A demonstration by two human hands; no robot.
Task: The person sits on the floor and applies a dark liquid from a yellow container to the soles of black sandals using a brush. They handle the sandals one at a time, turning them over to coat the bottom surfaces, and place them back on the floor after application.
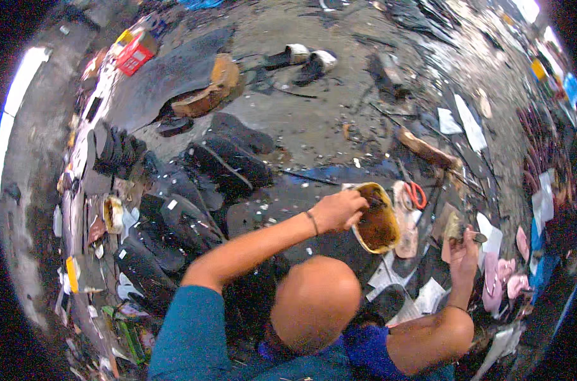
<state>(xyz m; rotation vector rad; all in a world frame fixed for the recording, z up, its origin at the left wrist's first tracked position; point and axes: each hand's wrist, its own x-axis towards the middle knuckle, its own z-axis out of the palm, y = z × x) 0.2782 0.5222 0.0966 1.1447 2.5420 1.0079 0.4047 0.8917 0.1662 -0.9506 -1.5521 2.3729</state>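
Note:
My left hand (pixel 340 210) reaches across and grips the rim of a yellow-edged tub (pixel 380 223), tilted so its dark brown inside shows. My right hand (pixel 464 251), farther right, is closed around a short brush-like tool (pixel 455 227) with a pale, stubby end; its exact kind is hard to make out. Between the two hands lie red-handled scissors (pixel 415 195) and a pinkish sole-shaped piece (pixel 404 228). Black shoe soles (pixel 190 213) are heaped left of my left forearm, and a larger black pair (pixel 228 159) sits just beyond them.
White slip-on sandals (pixel 317 65) stand on the dirty floor ahead. A dark sheet (pixel 167 82) with a brown block (pixel 202 95) lies far left, near a red box (pixel 134 54). Paper scraps (pixel 428 295) and pink pieces (pixel 493 279) litter the right. My bare knee (pixel 315 305) rises in front.

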